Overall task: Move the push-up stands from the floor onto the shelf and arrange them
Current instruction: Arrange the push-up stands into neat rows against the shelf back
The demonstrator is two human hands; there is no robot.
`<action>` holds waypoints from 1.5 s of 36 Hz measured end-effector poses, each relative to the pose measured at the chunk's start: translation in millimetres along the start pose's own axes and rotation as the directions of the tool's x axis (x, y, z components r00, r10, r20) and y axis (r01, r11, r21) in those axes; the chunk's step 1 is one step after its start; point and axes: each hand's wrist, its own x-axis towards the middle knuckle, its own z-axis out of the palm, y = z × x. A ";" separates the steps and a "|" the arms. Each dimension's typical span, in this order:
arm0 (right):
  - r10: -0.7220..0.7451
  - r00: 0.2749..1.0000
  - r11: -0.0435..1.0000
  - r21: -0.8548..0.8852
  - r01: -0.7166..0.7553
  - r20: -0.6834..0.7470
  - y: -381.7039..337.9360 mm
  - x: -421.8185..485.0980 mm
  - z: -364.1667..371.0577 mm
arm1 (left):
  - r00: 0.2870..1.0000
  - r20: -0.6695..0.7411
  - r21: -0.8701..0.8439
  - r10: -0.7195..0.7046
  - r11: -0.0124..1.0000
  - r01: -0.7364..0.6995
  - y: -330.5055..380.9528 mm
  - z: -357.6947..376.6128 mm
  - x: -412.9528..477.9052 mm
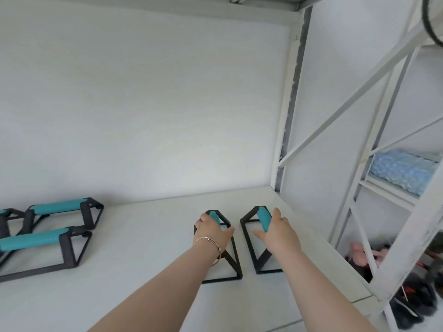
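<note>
Shelf board, white, contents as I read them from its left edge to its right:

1. Partial push-up stand, cut off by the picture's left edge; teal grip, dark frame.
2. Rear push-up stand, near the back wall, teal foam grip lying crosswise, black frame, upright.
3. Front push-up stand, just ahead of item 2, same build, upright.
4. Stand under left hand: black frame on the board, right of centre. My left hand is clenched over its teal grip; a thin bracelet sits on the wrist.
5. Stand under right hand: just beside item 4, apart from it, toward the board's right edge. My right hand lies along the teal grip, fingers loose and thumb splayed; I cannot tell whether it is grasping.
6. Neighbouring rack: pale blue textured roll on an upper level; dark and pink items below, too blurred to identify.

No brand, label or writing legible on any item.
</note>
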 end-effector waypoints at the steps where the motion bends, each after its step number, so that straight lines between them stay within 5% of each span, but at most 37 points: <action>1: 0.006 1.000 1.000 0.013 -0.006 0.025 -0.7 3.2 0.7 | 0.999 0.020 -0.048 -0.050 0.998 0.050 -0.1 1.6 3.7; 5: 0.049 0.992 0.998 0.023 -0.052 0.117 -2.2 14.0 -0.9 | 0.974 0.140 -0.227 -0.177 0.952 0.205 0.3 5.5 9.2; 11: 0.058 0.985 0.998 0.001 -0.059 0.164 -3.3 16.3 -3.9 | 0.978 0.176 -0.168 -0.113 0.975 0.143 -14.1 -6.0 7.0; 24: -0.148 0.973 0.970 -0.167 0.177 0.177 -61.4 -42.8 6.8 | 0.984 0.171 0.076 0.057 0.995 -0.071 -118.4 -93.2 -14.1; 32: -0.264 0.958 0.962 -0.033 0.269 0.116 -133.8 -112.9 37.7 | 0.981 0.115 0.216 0.155 0.960 -0.177 -194.5 -169.7 -37.1; 38: -0.394 0.907 0.918 0.012 0.397 0.149 -191.2 -170.3 65.9 | 0.971 0.061 0.380 0.231 0.894 -0.236 -262.5 -236.2 -54.6; 54: -0.618 0.711 0.780 0.147 0.609 0.335 -354.2 -278.7 157.9 | 0.978 0.077 0.503 0.195 0.839 -0.207 -447.4 -379.7 -85.1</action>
